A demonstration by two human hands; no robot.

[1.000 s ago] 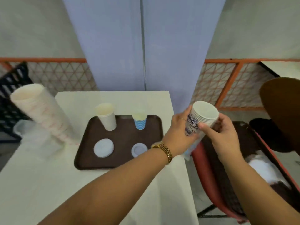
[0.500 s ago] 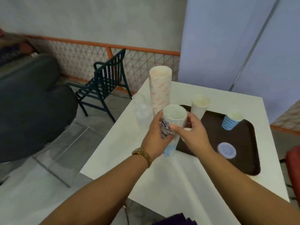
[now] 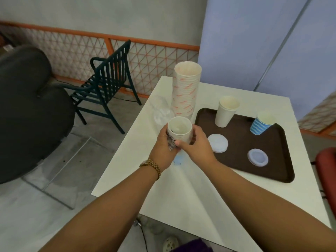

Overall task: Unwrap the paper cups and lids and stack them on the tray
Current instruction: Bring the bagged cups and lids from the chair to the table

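Head view: both hands [image 3: 195, 146] grip printed cups [image 3: 179, 132], writing unreadable.

- A white table [image 3: 190, 193] is seen, set close to a pale blue partition [image 3: 254, 42].
- A dark green slatted chair [image 3: 107, 84] is placed on the grey floor [image 3: 54, 206], left of the table.
- An orange-framed lattice fence [image 3: 72, 50] is run along the grey wall [image 3: 109, 13].
- A large dark rounded seat [image 3: 27, 106] is seen at the far left.
- A red seat edge [image 3: 327, 171] is cut off at the right.
- A gold wristwatch [image 3: 151, 166] is worn.
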